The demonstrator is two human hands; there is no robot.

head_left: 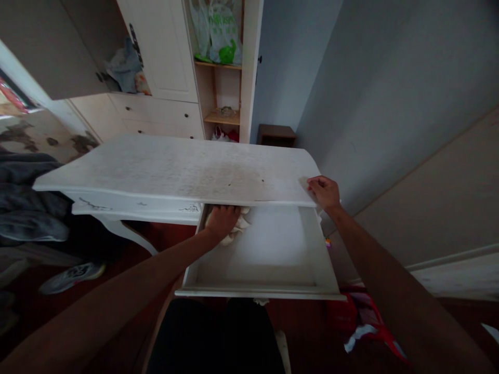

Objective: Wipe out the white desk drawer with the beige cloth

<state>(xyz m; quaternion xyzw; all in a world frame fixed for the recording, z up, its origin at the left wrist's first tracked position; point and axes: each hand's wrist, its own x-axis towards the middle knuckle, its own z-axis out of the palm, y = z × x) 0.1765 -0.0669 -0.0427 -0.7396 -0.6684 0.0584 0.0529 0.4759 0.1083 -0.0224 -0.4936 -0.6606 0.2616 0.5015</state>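
Observation:
My left hand (224, 221) reaches into the left rear corner of a pulled-out drawer (268, 259), its fingers closed on a crumpled cream cloth (238, 228). The fingertips are partly hidden at the edge of the desktop. My right hand (324, 192) rests at the right end of the white desk (163, 166), fingers curled in and nothing visible in them. Apart from the cloth, the drawer's pale bottom is bare. Grey smudges and two small dark marks show on the desktop.
Behind the desk stands a white wardrobe (161, 47) with shelves holding plastic bags (224, 31). Dark clothing (27, 197) hangs at the left, above a sneaker (72, 278). A red bag (358, 317) lies on the floor at right. A grey wall (390, 104) borders the right side.

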